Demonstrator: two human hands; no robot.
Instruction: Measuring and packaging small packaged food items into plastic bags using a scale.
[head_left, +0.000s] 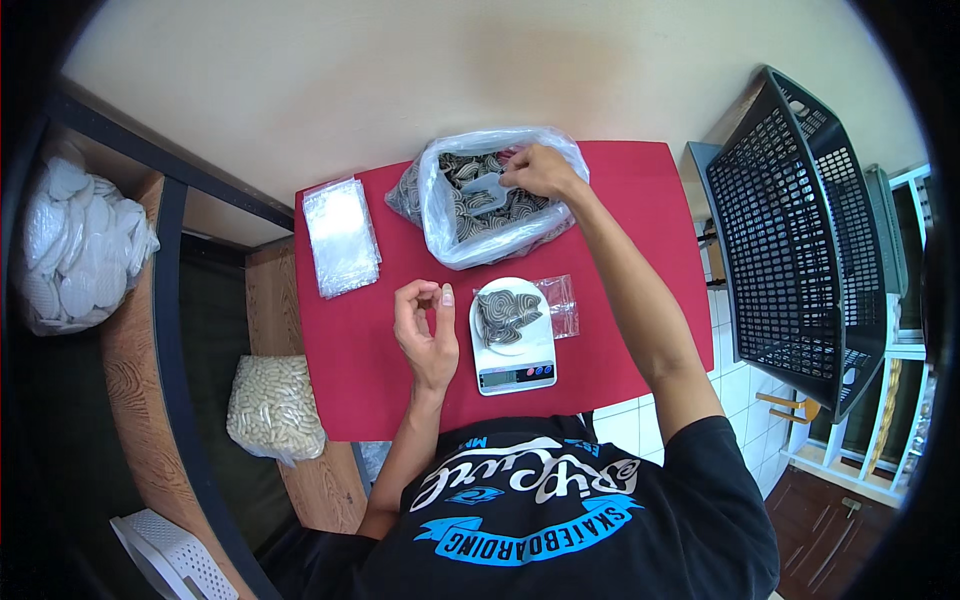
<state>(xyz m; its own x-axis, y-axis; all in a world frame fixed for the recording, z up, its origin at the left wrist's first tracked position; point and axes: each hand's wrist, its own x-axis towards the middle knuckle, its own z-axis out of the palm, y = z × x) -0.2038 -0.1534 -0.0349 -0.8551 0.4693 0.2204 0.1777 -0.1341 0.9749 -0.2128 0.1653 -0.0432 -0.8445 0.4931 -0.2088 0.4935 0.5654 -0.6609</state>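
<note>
A clear plastic bag (450, 251) with its mouth spread wide stands at the back of the red table, filled with dark-and-pale spiral-striped snack pieces (499, 219). Inside its mouth, my right hand (541, 171) grips a translucent plastic scoop (487, 195) that lies among the pieces. My left hand (429, 330) hovers left of the scale, fingers curled, thumb raised, with nothing visible in it. On the white digital kitchen scale (517, 379) rests a small clear bag of striped pieces (506, 316). Its empty plastic end (559, 304) hangs over the scale's right side.
A stack of clear plastic pouches (341, 238) lies on the red tabletop (360, 375) at left. Large black perforated crates (787, 240) stand at right. Wooden shelves (135, 405) at left hold a bag of white pieces (82, 247) and a bag of pale pellets (275, 405).
</note>
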